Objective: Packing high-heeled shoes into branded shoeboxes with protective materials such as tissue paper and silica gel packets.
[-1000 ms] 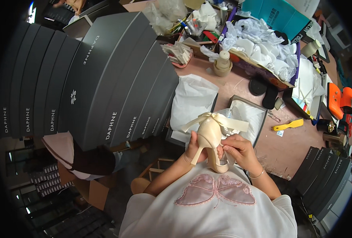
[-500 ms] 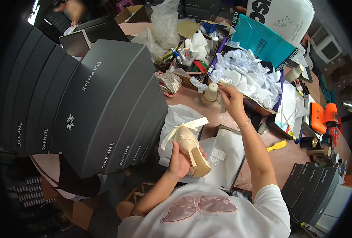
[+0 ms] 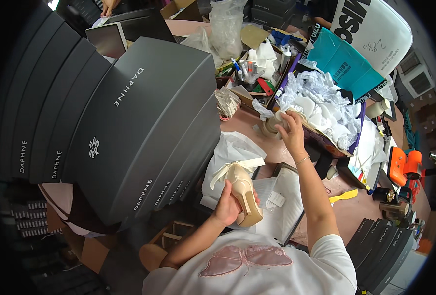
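My left hand [image 3: 227,205] holds a beige high-heeled shoe [image 3: 245,195] with a pale ribbon bow; its heel and sole face me. My right hand [image 3: 292,132] is at the side of a pale beige jar [image 3: 272,125], thumb and fingers apart and curved; whether they touch the jar cannot be made out. Beneath the shoe lies an opened shoe box lined with white tissue paper [image 3: 232,147], with a small white tag [image 3: 276,198] on the lining.
Stacked dark grey shoe boxes [image 3: 144,118] rise close on my left. Beyond my right hand stands a purple-edged box of crumpled tissue [image 3: 321,98]. A yellow tool [image 3: 344,195] and an orange device [image 3: 404,164] lie to the right, above more dark boxes [image 3: 382,246].
My right hand has shifted from beside the jar's top to over its side, its pinch loosened and fingers spread. The shoe has tilted more upright in my left hand. The whole view has shifted somewhat.
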{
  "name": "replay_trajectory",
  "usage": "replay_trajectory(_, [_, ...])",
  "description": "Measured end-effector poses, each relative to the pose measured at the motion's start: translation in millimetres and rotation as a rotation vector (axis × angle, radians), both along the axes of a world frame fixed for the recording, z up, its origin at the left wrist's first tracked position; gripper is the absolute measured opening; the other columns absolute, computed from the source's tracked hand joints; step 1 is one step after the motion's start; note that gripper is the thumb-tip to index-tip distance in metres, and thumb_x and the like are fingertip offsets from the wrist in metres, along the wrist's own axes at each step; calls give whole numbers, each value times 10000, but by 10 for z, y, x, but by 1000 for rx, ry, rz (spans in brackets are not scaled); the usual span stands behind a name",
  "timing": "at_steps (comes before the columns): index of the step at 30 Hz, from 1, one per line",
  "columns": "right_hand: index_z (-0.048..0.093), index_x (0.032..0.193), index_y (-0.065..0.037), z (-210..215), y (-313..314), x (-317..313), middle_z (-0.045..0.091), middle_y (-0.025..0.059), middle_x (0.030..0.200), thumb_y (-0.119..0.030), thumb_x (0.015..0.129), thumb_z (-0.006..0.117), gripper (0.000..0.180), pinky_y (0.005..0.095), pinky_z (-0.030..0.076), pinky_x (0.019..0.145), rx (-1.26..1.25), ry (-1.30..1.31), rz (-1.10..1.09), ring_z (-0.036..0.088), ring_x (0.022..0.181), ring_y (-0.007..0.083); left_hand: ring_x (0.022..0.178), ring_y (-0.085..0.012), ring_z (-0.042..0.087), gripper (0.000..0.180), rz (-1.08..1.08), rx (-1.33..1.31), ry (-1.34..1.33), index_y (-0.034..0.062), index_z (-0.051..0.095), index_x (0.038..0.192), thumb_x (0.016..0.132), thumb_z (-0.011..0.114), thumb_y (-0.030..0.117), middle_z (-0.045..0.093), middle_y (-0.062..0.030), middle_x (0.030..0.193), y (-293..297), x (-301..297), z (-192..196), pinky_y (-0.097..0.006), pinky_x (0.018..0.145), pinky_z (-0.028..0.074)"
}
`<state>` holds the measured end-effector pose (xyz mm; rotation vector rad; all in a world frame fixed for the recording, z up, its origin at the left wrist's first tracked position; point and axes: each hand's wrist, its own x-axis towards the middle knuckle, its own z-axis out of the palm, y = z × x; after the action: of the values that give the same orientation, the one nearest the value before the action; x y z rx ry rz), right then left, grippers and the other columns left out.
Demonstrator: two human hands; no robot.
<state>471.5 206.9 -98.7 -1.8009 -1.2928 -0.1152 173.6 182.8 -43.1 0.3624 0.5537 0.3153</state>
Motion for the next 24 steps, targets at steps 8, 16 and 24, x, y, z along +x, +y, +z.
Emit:
replay_trajectory(8, [512, 1051, -20, -59, 15, 48, 539, 206, 1159, -55, 751, 698, 355, 406, 457, 872, 74, 11, -38, 544, 1037, 389, 963, -289, 598, 865, 15, 85, 50, 6, 519, 1131, 806, 333, 786, 598, -144, 989, -56, 44, 159, -438, 872, 469])
replay_trajectory(16, [512, 1072, 22, -68, -588, 196, 546, 99, 1058, -108, 809, 724, 361, 296, 441, 868, 574, 676, -455, 533, 960, 163, 874, -261, 616, 850, -5, 242, -136, 29, 528, 1090, 801, 309, 798, 615, -140, 939, 18, 0, 59, -405, 803, 494])
replay_trajectory(24, [560, 1099, -56, -126, -88, -110, 545, 175, 1129, -46, 747, 705, 381, 372, 462, 873, 107, 70, -13, 548, 1034, 356, 694, -292, 599, 892, -85, 246, -319, -10, 553, 953, 799, 241, 811, 595, -164, 740, -5, 5, 140, -417, 700, 477])
